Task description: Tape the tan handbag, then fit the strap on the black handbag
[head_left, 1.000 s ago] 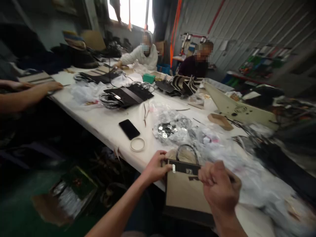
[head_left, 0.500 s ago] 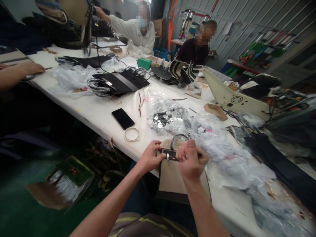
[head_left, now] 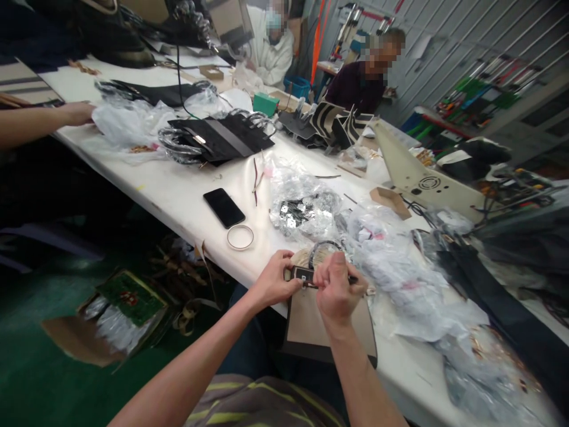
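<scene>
Both hands are closed on the tan handbag [head_left: 311,323]: my left hand [head_left: 276,280] pinches its dark flap, my right hand [head_left: 335,292] fists over its middle. It overhangs the bench [head_left: 178,196] edge, nearer me than the black phone [head_left: 223,207].

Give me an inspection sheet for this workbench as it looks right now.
Surface: long white table, crowded along most of its length.
Job's things: tan handbag with dark trim, its body overhanging the near edge; its handle lies on the table.
Clutter: phone, ring, plastic bag of metal fittings, crumpled clear bags, black panels with handles.
Grips: left hand pinches the handbag's top strap; right hand fisted on a thin dark tool there.
Cables: black cable hangs over the far end; thin wires beside the cream machine arm.
Surroundings: co-worker's hand at the left edge; person in white and person in dark at the far end; open cardboard box on the green floor.
</scene>
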The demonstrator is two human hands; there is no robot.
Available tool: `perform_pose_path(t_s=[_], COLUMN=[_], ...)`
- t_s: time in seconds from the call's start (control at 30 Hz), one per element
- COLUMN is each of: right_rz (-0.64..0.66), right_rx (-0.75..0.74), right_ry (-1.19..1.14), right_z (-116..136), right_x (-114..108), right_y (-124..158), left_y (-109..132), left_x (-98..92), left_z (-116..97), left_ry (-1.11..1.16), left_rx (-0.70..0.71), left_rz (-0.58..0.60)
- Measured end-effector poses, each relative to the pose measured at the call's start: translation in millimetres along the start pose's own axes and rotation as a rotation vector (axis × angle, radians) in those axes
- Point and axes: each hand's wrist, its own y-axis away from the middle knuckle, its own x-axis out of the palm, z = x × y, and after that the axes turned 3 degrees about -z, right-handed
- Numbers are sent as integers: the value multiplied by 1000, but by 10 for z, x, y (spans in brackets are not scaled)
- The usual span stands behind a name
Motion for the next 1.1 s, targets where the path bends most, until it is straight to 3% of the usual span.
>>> perform_pose_path(t_s=[0.13, 0.37, 0.8, 1.1], right_rz=[-11, -6, -52, 28], right_rx=[34, 22, -70, 155], right_ry=[-141, -152, 59, -168], right_z=[62, 71, -59, 145], right_x=[-30, -28, 21, -144], right_y=[-64, -97, 65, -226], left_y=[8, 19, -64, -2], left_x=[38, 107, -8, 99], left_z=[-2, 10, -15, -13], left_ry=[3, -6, -40, -81], left_rx=[-4, -14, -58, -34], left_rz=[-32, -71, 9, -64])
